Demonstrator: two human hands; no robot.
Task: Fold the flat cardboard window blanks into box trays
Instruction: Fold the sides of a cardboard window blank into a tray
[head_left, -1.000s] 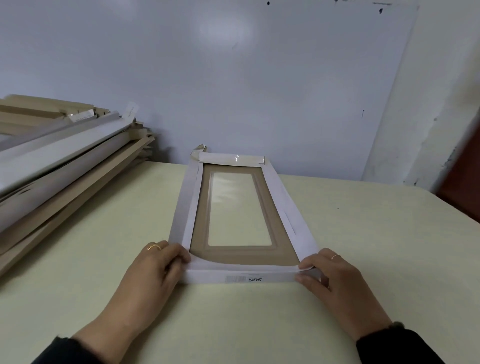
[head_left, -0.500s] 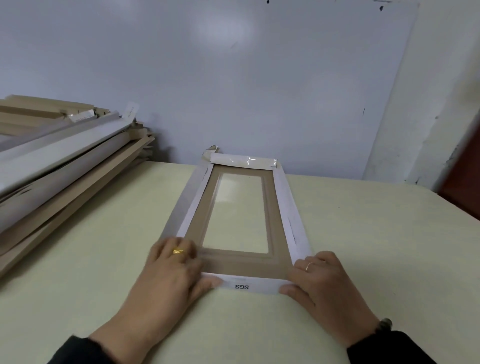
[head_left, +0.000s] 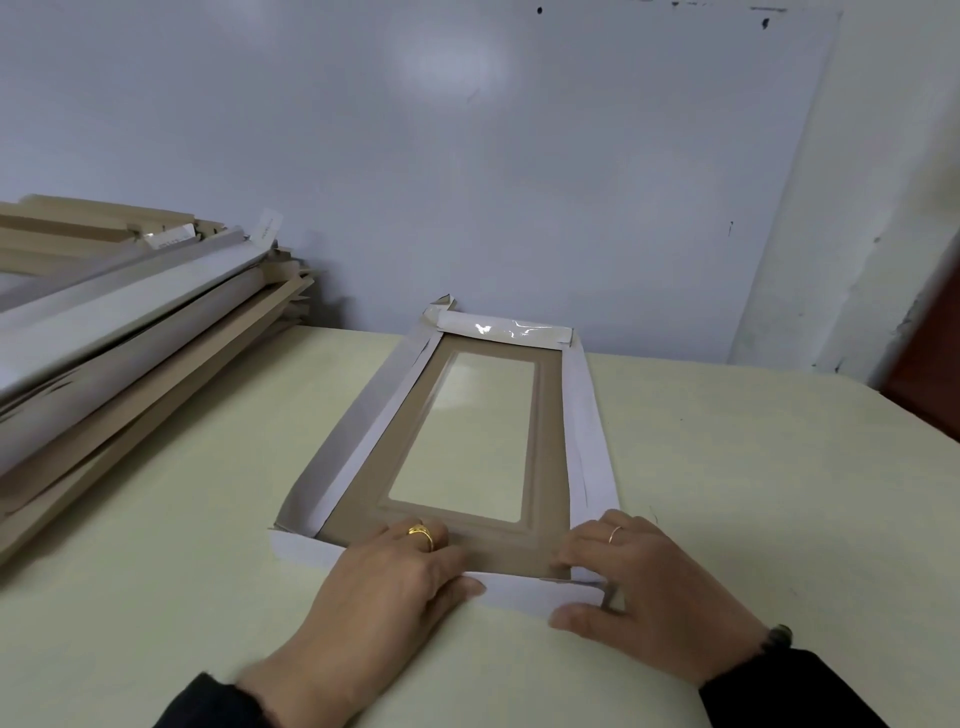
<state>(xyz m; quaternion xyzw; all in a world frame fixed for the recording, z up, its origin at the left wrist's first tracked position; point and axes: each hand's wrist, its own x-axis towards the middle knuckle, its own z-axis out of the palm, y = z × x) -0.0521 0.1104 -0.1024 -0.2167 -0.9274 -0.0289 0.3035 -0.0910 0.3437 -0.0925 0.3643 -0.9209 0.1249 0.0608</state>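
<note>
Cardboard blank (head_left: 457, 525) under my hands: matt brown inside, smooth white outer flaps, clear glossy film window. Far flap (head_left: 504, 332) catches a shine. Table (head_left: 753, 493) smooth, pale, faintly sheened. Stacked trays (head_left: 130, 332): matt cardboard.

Cream table (head_left: 727, 493): window blank (head_left: 363, 441), cardboard stack (head_left: 130, 332).

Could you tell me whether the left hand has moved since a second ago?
Yes. The left hand has slid rightward, from the tray's near left corner toward the middle of its near edge.
</note>
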